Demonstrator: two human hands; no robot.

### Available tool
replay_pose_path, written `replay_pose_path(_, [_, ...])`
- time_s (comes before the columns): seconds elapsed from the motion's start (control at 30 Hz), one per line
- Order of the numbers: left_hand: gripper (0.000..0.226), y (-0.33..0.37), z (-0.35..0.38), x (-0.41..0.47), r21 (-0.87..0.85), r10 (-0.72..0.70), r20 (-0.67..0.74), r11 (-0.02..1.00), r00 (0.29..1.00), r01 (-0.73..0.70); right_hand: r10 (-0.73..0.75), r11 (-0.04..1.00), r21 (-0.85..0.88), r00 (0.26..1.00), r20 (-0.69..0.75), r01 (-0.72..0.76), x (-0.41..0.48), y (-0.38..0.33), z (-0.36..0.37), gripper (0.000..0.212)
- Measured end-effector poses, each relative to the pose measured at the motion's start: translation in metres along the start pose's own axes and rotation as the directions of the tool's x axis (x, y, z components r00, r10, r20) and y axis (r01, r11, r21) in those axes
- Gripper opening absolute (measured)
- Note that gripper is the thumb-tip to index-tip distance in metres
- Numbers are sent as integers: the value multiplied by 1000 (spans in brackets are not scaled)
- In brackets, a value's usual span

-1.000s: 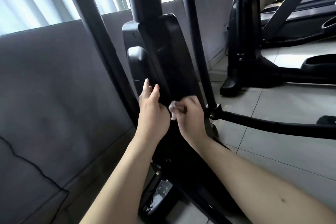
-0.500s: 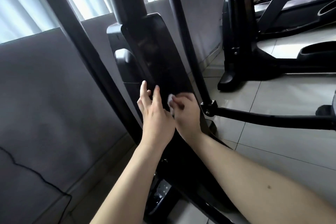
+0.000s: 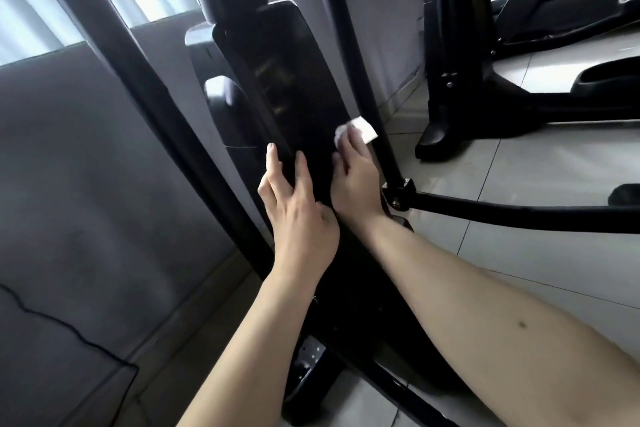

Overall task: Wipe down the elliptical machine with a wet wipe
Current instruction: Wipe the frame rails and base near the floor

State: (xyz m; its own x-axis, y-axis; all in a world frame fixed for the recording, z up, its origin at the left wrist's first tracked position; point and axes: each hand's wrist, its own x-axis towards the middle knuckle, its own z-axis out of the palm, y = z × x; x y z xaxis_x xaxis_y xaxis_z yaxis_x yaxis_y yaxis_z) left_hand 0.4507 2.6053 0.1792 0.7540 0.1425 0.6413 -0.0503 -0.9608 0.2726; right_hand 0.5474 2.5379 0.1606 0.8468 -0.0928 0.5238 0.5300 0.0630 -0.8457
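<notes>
Grey tiled floor (image 3: 519, 156), grey wall (image 3: 86, 166) at left. Black elliptical machine (image 3: 298, 73) stands between them. Right hand (image 3: 356, 180), fingers straight, presses white wet wipe (image 3: 360, 128) flat on the machine's front panel near its right edge. Left hand (image 3: 298, 215), fingers straight, rests on the panel just beside it. 2 hands close together.

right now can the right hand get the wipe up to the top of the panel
Probably yes. The right hand presses the wipe low on the panel, and the face above it is bare; the pole runs beside it, not across.
</notes>
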Motion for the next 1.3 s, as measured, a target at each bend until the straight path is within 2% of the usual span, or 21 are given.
replay_pose_path(0.1, [82,-3,4,-1,40,16,-13,999,1000,-15,211,975,-76,976,47,-207,-22,54,-8,42])
replay_pose_path(0.2, [82,-5,5,-2,60,32,-19,998,999,-31,311,950,-59,949,57,-308,-32,71,-17,11])
replay_pose_path(0.3, [83,-6,7,-1,64,35,-35,997,999,-33,219,973,61,973,75,-223,-14,43,-12,17])
replay_pose_path(0.4, [84,-8,10,-1,59,40,-56,998,998,-36,39,995,87,980,194,-56,8,20,4,18])
replay_pose_path(0.5, [86,-7,10,-1,58,38,-65,998,997,-34,27,999,25,973,229,-34,0,28,7,38])
replay_pose_path(0.53, [86,-7,11,-1,60,40,-65,998,997,-36,63,998,-11,976,209,-62,-11,38,3,51])
replay_pose_path(0.6, [85,-8,10,-2,66,46,-67,997,997,-42,219,976,-51,958,185,-213,-38,62,-11,67])
replay_pose_path(0.7, [85,-11,8,-3,82,67,-57,995,996,-62,439,898,-130,866,241,-420,-64,96,-26,72])
replay_pose_path(0.77, [85,-12,7,-3,75,75,-51,995,996,-71,502,865,-131,829,246,-485,-59,90,-24,74])
replay_pose_path(0.83, [84,-14,7,-3,55,77,-49,996,996,-75,455,890,-77,862,222,-449,-46,68,-18,71])
replay_pose_path(0.93, [85,-17,6,-1,14,88,-47,996,995,-88,257,966,-31,928,269,-259,-30,27,-6,69])
replay_pose_path(1.07, [84,-22,4,-2,-30,106,-62,994,992,-108,95,992,47,941,326,-116,-35,9,1,70])
replay_pose_path(1.13, [83,-24,1,-1,-37,115,-69,992,991,-118,117,988,60,947,298,-141,-51,30,1,68])
replay_pose_path(1.2, [83,-25,-5,-1,-28,124,-66,992,990,-126,228,967,48,933,278,-251,-71,53,-5,60])
replay_pose_path(1.3, [81,-26,-11,-2,-5,131,-56,991,990,-131,345,938,-129,900,268,-322,-92,71,-19,46])
